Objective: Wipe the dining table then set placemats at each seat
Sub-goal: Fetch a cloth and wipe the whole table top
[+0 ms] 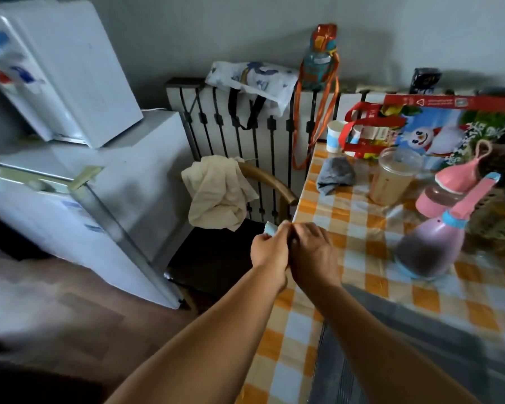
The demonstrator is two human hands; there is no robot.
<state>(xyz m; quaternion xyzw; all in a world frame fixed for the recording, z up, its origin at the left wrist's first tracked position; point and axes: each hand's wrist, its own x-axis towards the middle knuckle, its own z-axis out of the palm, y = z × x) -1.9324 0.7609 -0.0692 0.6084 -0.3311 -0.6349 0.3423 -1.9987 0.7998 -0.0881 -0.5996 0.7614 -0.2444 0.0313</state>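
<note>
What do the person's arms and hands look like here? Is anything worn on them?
Both forearms are bare up to the frame edge: no sleeves, gloves or watch show. The left hand and right hand show no rings, though blur and overlap hide some fingers.

1. Setting: home dining corner.
2. Right: table (pixel 362 287) under orange-checked cloth, crowded with bottles, cup (pixel 336 135), gift bag (pixel 438 132).
3. Left: white fridge (pixel 79 199).
4. Far wall: radiator (pixel 245 121); wooden chair (pixel 268 182) draped with cloth.
</note>
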